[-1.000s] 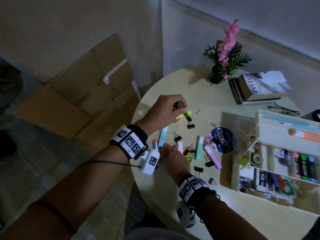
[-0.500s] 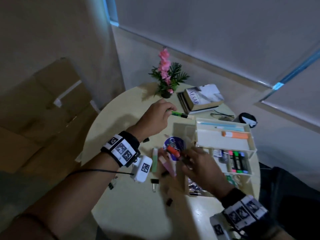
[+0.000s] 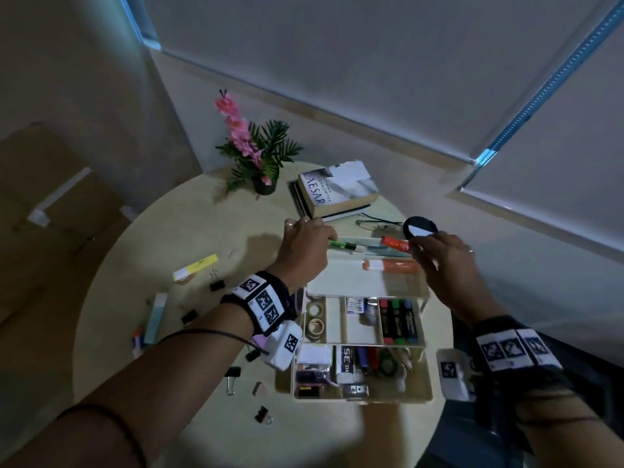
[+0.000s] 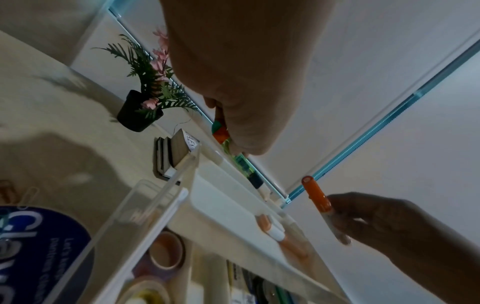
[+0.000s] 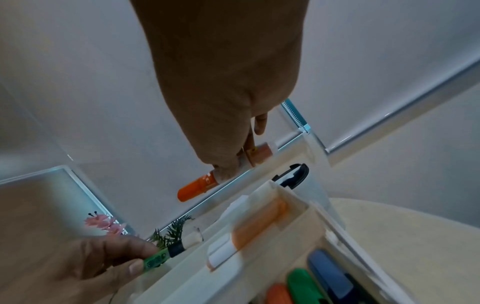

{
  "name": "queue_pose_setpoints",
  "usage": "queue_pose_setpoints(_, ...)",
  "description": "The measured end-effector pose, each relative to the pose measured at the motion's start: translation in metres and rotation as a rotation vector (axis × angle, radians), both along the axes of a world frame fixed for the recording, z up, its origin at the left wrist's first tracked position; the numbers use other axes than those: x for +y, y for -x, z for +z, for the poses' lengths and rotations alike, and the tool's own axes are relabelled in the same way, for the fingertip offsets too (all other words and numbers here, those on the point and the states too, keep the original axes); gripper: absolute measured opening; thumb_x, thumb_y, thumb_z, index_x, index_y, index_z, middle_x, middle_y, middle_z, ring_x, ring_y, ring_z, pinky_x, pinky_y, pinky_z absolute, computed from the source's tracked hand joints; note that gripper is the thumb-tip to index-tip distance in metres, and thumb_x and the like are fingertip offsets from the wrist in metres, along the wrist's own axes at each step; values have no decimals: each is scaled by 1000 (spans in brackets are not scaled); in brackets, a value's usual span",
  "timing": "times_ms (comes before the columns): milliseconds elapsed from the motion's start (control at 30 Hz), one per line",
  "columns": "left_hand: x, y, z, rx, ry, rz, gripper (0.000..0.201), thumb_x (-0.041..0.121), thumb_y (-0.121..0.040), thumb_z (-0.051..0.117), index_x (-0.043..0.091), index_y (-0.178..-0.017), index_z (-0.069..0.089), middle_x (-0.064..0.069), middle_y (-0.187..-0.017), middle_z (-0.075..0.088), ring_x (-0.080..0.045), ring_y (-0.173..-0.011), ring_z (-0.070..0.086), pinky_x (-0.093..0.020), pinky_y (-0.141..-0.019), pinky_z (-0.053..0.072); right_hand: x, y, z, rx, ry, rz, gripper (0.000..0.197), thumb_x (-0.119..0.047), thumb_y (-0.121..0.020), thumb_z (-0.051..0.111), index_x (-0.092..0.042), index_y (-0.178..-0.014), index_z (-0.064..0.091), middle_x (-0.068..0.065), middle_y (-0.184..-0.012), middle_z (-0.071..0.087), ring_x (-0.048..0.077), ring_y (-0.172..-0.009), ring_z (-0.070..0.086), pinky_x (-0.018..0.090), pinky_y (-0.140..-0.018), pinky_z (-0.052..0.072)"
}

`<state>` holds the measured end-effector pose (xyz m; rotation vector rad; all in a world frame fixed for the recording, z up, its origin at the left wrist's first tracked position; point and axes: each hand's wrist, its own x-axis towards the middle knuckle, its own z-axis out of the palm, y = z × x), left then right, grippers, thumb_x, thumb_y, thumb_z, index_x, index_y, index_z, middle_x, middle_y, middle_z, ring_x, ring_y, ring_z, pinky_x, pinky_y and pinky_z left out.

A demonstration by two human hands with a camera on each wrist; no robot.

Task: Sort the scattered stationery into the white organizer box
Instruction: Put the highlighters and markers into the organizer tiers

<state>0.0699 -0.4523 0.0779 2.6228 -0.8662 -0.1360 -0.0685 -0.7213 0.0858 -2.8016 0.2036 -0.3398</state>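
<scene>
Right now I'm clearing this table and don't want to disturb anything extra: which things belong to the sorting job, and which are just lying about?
Job:
left hand holding green pen
right hand holding orange pen
white organizer box
yellow highlighter
binder clips

Lying about:
book
flower pot
glasses

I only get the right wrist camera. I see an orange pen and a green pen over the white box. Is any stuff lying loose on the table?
Observer: Yes. A yellow highlighter lies on the table, left of the box.
Child: Any clips?
Observer: Several black binder clips are scattered left of the box and in front of it. One is close to that highlighter.
Child: What's behind the box?
Observer: A book titled Caesar, with glasses lying next to it.
</scene>
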Motion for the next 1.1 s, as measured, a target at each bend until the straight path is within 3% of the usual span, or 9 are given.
queue_pose_setpoints(267, -12, 4, -10, -80, -99, -8, 38, 5, -92, 61, 34, -112, 76, 7, -101, 71, -23, -109, 50, -41, -90, 30, 4, -48, -23, 84, 20, 62, 23, -20, -98, 67, -20, -119, 75, 10, -108, 67, 36, -101, 57, 44, -84, 41)
queue_pose_setpoints(500, -5, 1, -20, -54, -115, -72, 48, -3, -86, 57, 27, -119, 75, 2, -113, 63, -25, -111, 51, -39, -93, 29, 3, -46, -29, 148, -19, 99, 24, -18, -96, 66, -21, -119, 74, 11, -112, 64, 35, -102, 57, 54, -86, 52)
queue_pose_setpoints(700, 11, 7, -17, -35, -38, -88, 41, 4, -90, 59, 24, -124, 70, -1, -118, 61, -27, -114, 52, -41, -95, 33, 14, -45, -18, 100, -170, 146, 20, 1, -90, 72, -5, -107, 78, 15, -110, 66, 29, -95, 64, 32, -84, 51)
queue_pose_setpoints(833, 46, 16, -5, 15, 78, -109, 30, 10, -92, 61, 17, -120, 70, -4, -119, 61, -28, -113, 50, -40, -94, 44, 20, -49, -20, 63, -141, 167, 14, -1, -89, 73, -7, -100, 79, 13, -96, 70, 32, -85, 64, 44, -79, 55)
queue_pose_setpoints(967, 109, 30, -9, 20, 94, -139, 28, 11, -92, 64, 17, -118, 70, -4, -116, 60, -26, -109, 50, -36, -91, 47, 48, -37, -21, -22, -171, 55, 18, 2, -90, 68, -4, -104, 77, 20, -104, 72, 39, -95, 66, 46, -86, 54)
queue_pose_setpoints(1033, 147, 37, -17, 62, 88, -116, 27, 14, -90, 67, 18, -116, 70, -2, -115, 60, -25, -109, 52, -39, -93, 49, 79, -24, -18, -54, -239, 54, 19, 2, -91, 69, -4, -108, 76, 19, -109, 71, 35, -98, 65, 44, -90, 54)
queue_pose_setpoints(1100, 186, 44, -29, 125, 91, -85, 28, 14, -86, 68, 18, -113, 71, -2, -112, 61, -25, -107, 56, -42, -93, 51, 116, -11, -18, -32, -301, 137, 18, -1, -92, 70, -7, -108, 75, 15, -106, 70, 29, -93, 65, 38, -86, 53)
